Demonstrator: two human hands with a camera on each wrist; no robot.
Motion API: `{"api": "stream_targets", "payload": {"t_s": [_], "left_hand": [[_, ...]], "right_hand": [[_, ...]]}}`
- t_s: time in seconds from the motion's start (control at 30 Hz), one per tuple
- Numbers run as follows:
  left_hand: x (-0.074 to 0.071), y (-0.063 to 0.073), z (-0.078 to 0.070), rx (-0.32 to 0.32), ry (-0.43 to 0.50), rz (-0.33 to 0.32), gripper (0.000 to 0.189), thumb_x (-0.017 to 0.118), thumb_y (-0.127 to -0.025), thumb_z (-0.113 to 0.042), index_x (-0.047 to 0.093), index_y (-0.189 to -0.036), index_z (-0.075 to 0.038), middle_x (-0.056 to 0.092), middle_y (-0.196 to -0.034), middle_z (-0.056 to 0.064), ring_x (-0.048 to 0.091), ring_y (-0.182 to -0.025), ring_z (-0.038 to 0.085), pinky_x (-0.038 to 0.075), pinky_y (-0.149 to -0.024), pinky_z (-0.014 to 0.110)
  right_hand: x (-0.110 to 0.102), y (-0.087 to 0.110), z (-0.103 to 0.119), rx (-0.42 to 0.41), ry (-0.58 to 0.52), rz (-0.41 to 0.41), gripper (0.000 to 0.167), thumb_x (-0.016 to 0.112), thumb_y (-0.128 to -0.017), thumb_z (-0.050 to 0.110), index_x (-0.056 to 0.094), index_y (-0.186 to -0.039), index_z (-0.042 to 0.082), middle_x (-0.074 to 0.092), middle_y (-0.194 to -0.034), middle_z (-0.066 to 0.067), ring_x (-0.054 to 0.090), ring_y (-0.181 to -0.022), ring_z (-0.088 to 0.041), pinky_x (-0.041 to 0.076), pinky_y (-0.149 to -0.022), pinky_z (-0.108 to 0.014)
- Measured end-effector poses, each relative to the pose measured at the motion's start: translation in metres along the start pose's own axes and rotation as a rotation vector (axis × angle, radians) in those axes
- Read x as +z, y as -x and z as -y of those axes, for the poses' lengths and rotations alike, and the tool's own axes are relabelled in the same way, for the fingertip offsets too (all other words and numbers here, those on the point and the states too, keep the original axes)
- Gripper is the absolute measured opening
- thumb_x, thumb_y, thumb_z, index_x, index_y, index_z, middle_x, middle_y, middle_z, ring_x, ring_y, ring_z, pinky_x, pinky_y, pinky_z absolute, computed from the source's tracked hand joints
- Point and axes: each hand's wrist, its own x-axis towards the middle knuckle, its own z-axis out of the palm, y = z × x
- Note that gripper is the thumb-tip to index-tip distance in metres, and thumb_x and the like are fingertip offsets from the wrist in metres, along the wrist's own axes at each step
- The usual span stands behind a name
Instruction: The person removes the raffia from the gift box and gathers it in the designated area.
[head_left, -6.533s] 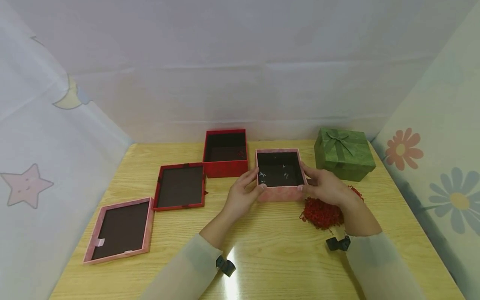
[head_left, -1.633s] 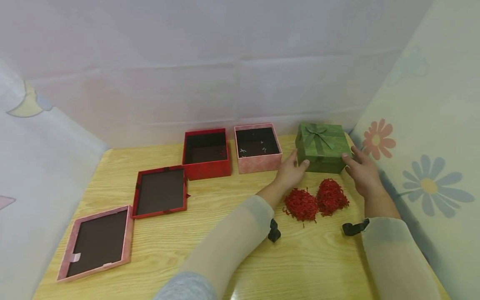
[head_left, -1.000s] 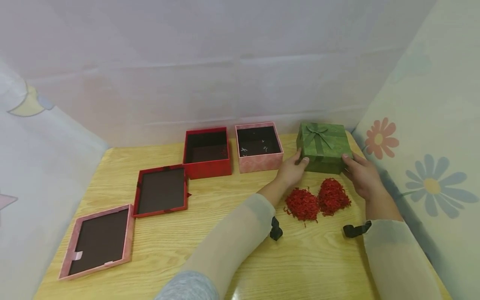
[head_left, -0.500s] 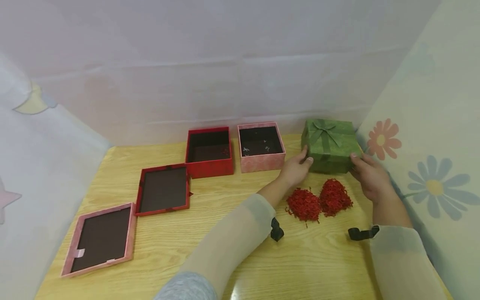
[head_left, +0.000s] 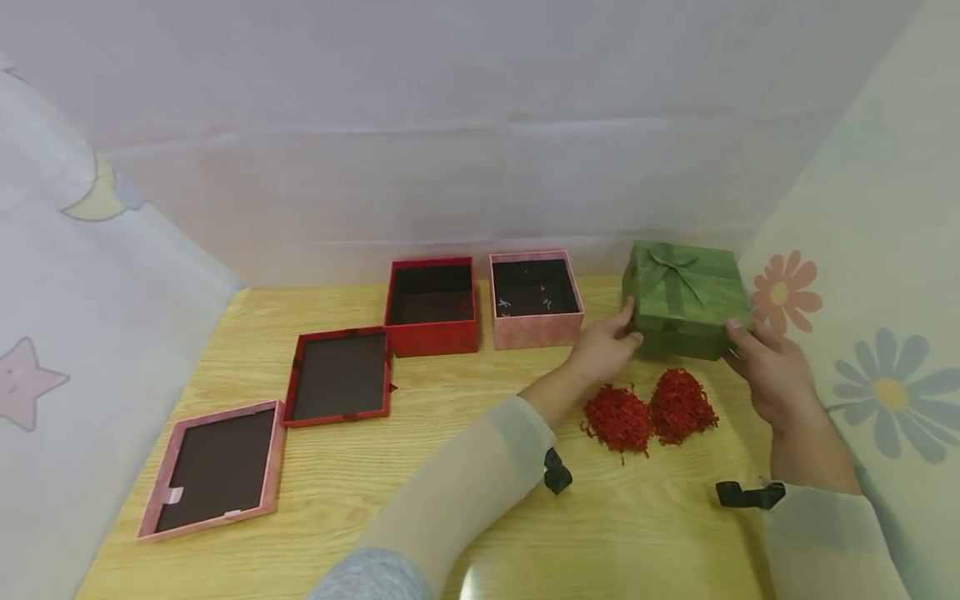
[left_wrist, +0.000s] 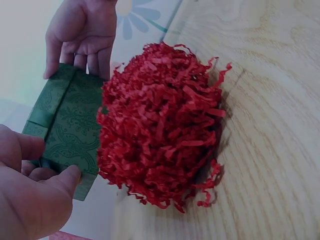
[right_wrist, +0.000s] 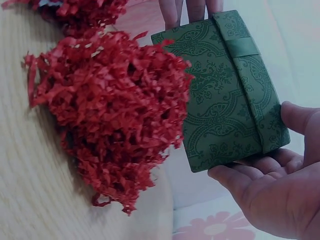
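Note:
A green gift box with a bow on its closed lid is at the back right of the table. My left hand grips its left side, thumb at the front corner. On the opposite side my right hand holds the box, thumb near the lid's edge. The box looks slightly raised and tilted. In the right wrist view, the fingers of my right hand reach beneath the box's patterned side. Two piles of red shredded paper, the left pile and the right pile, lie in front of it.
Left of the green box stand an open pink box with small white scraps and an open red box. An upturned red lid and pink lid lie farther left. Fabric walls border the table.
Earlier both hands held the pink box, now standing beside the red one. The hands moved to the green box, tightened on its sides, and shifted it slightly upward and right. The view shifted too.

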Motion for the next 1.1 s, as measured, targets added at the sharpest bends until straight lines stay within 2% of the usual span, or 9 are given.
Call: {"api": "stream_targets", "payload": {"t_s": [0.1, 0.17, 0.2, 0.4, 0.57, 0.7, 0.8, 1.0, 1.1], "left_hand": [[0.001, 0.002, -0.005, 0.009, 0.032, 0.019, 0.064, 0.059, -0.106, -0.023, 0.030, -0.161, -0.039, 0.050, -0.154, 0.002, 0.048, -0.055, 0.008, 0.038, -0.048, 0.022], [0.001, 0.003, -0.006, 0.019, 0.057, 0.039, 0.066, 0.059, -0.105, -0.018, 0.029, -0.161, -0.040, 0.049, -0.155, 0.004, 0.028, -0.044, 0.011, 0.033, -0.043, 0.022], [0.000, 0.005, -0.006, 0.021, 0.064, 0.045, 0.067, 0.059, -0.105, -0.017, 0.030, -0.160, -0.040, 0.048, -0.156, 0.004, 0.028, -0.042, 0.010, 0.033, -0.042, 0.021], [-0.007, 0.016, -0.006, 0.067, 0.104, 0.075, 0.067, 0.060, -0.105, -0.012, 0.032, -0.162, -0.033, 0.045, -0.158, 0.007, 0.039, -0.051, 0.009, 0.035, -0.044, 0.022], [-0.012, 0.024, -0.007, 0.076, 0.087, 0.092, 0.068, 0.061, -0.104, -0.016, 0.031, -0.161, -0.037, 0.048, -0.156, 0.005, 0.032, -0.044, 0.011, 0.034, -0.043, 0.022], [-0.018, 0.032, -0.004, 0.095, 0.072, 0.089, 0.067, 0.063, -0.104, -0.020, 0.032, -0.160, -0.041, 0.050, -0.154, 0.003, 0.052, -0.057, 0.006, 0.035, -0.045, 0.024], [-0.025, 0.039, 0.000, 0.134, 0.035, 0.067, 0.066, 0.065, -0.102, -0.025, 0.034, -0.159, -0.039, 0.054, -0.151, 0.001, 0.067, -0.088, 0.003, 0.042, -0.054, 0.023], [-0.038, 0.051, 0.003, 0.199, -0.036, 0.000, 0.064, 0.071, -0.099, -0.036, 0.043, -0.156, -0.034, 0.058, -0.146, -0.001, 0.062, -0.122, 0.007, 0.048, -0.067, 0.022], [-0.043, 0.059, 0.003, 0.196, -0.023, -0.026, 0.062, 0.072, -0.098, -0.041, 0.046, -0.154, -0.033, 0.058, -0.146, 0.001, 0.067, -0.092, 0.005, 0.042, -0.055, 0.023]], "right_hand": [[-0.003, 0.005, 0.004, -0.006, -0.018, -0.011, 0.091, 0.059, -0.106, 0.038, -0.004, -0.164, 0.005, -0.015, -0.171, 0.004, 0.003, -0.157, -0.032, 0.034, -0.119, -0.033], [-0.004, 0.010, 0.008, -0.002, -0.030, -0.018, 0.092, 0.059, -0.106, 0.037, -0.005, -0.163, 0.005, -0.014, -0.171, 0.005, 0.003, -0.157, -0.031, 0.036, -0.117, -0.031], [-0.004, 0.013, 0.010, 0.004, -0.023, -0.021, 0.093, 0.059, -0.106, 0.038, -0.006, -0.163, 0.005, -0.014, -0.171, 0.005, 0.003, -0.157, -0.032, 0.036, -0.117, -0.031], [-0.001, 0.025, 0.012, 0.022, 0.089, -0.029, 0.094, 0.056, -0.105, 0.046, -0.006, -0.163, 0.005, -0.015, -0.171, -0.003, 0.010, -0.153, -0.042, 0.017, -0.124, -0.047], [0.003, 0.034, 0.013, 0.012, 0.119, -0.046, 0.090, 0.055, -0.105, 0.048, 0.000, -0.165, 0.007, -0.006, -0.172, -0.014, 0.014, -0.151, -0.046, 0.006, -0.125, -0.053], [0.009, 0.041, 0.015, -0.009, 0.135, -0.057, 0.087, 0.056, -0.105, 0.048, 0.008, -0.166, 0.009, 0.003, -0.172, -0.017, 0.019, -0.150, -0.045, 0.014, -0.125, -0.051], [0.014, 0.046, 0.018, -0.005, 0.163, -0.063, 0.087, 0.057, -0.104, 0.048, 0.009, -0.166, 0.010, 0.005, -0.171, -0.019, 0.024, -0.149, -0.042, 0.016, -0.125, -0.051], [0.026, 0.056, 0.024, -0.008, 0.199, -0.055, 0.089, 0.057, -0.105, 0.047, 0.004, -0.165, 0.008, 0.003, -0.169, -0.023, 0.038, -0.144, -0.032, 0.012, -0.126, -0.049], [0.031, 0.061, 0.025, -0.041, 0.199, -0.058, 0.087, 0.059, -0.105, 0.043, 0.008, -0.164, 0.005, 0.010, -0.167, -0.028, 0.055, -0.131, -0.014, 0.029, -0.122, -0.033]]}}
